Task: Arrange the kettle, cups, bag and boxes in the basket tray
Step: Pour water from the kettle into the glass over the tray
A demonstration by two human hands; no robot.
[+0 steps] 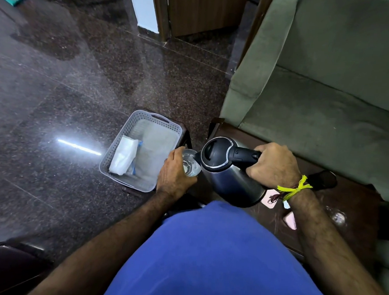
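Right hand (274, 166) is wrapped tight around the handle of the kettle (228, 171), tipping it left so the spout meets the glass cup (190, 164). Left hand (175, 172) curls around that cup, just left of the kettle. Beyond the left hand sits the basket tray (131, 130), a white bag (123, 156) lying along its left side. Further back, the green sofa (327, 86).
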